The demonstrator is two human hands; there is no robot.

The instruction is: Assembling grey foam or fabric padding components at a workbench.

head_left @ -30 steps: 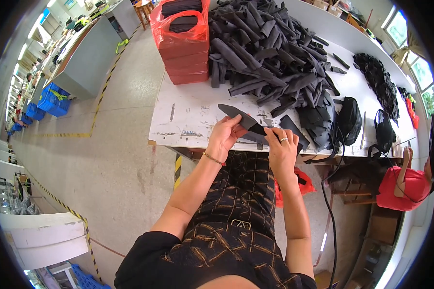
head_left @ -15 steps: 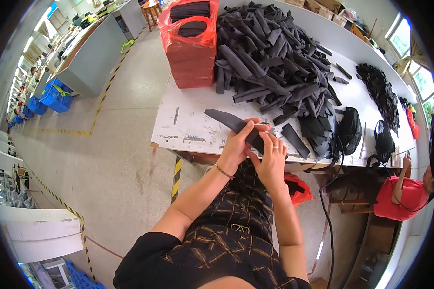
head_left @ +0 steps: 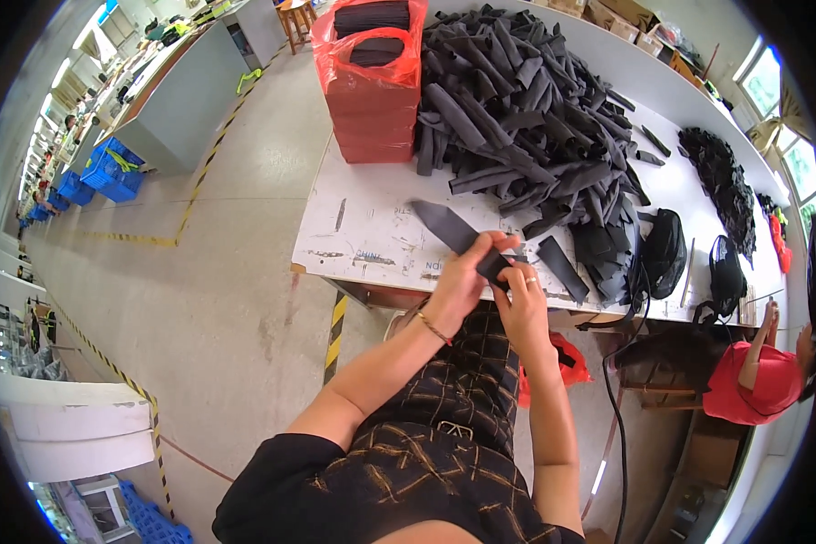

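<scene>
A flat dark grey fabric strip (head_left: 444, 225) is held up over the near edge of the white table, its far end pointing to the upper left. My left hand (head_left: 464, 279) is closed around the strip's middle, thumb on top. Close beside it, my right hand (head_left: 522, 297) pinches the strip's near end between thumb and fingers. Another dark strip (head_left: 563, 269) lies flat on the table, just beyond my right hand. A large heap of similar grey strips (head_left: 526, 118) covers the table further back, many of them curled.
A red plastic bag (head_left: 372, 122) with stacked dark strips stands on the white table (head_left: 335, 227), left of the heap. Black mesh bags (head_left: 664, 252) and a cable lie to the right. Another person in a red shirt (head_left: 752, 381) sits at the far right. A red bag (head_left: 567, 363) hangs below the table edge.
The strip in my hands has straightened from a curved shape, and its far end is blurred. Both hands stay close together on it. The whole view has shifted slightly.
</scene>
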